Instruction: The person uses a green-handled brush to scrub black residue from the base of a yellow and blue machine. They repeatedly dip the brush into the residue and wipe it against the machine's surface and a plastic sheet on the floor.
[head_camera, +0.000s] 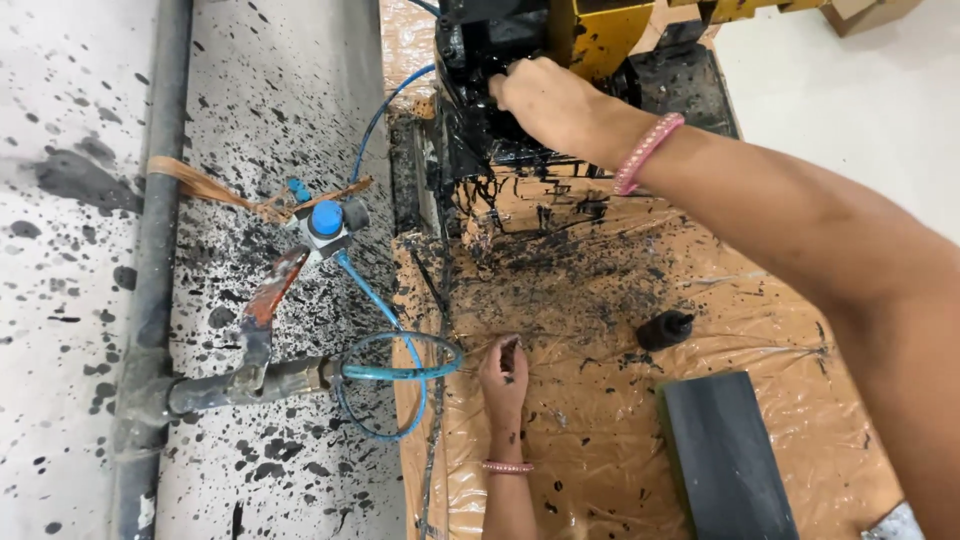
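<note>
My right hand (545, 100) reaches up to the black, ink-covered part of a yellow machine (600, 35) at the top and has its fingers pressed into the black mechanism (480, 90); whether it grips anything is hidden. My left hand (503, 375) rests lower down on the plastic-covered tabletop (600, 440), its stained fingers curled with something small and dark at the fingertips. Both wrists wear pink bead bracelets.
A grey pipe (160, 250) with a red-handled valve (270, 300), a blue-capped fitting (327, 220) and a looped blue hose (400, 370) run along the ink-spattered wall at the left. A small black bottle (665, 328) and a dark flat slab (725, 460) lie on the plastic.
</note>
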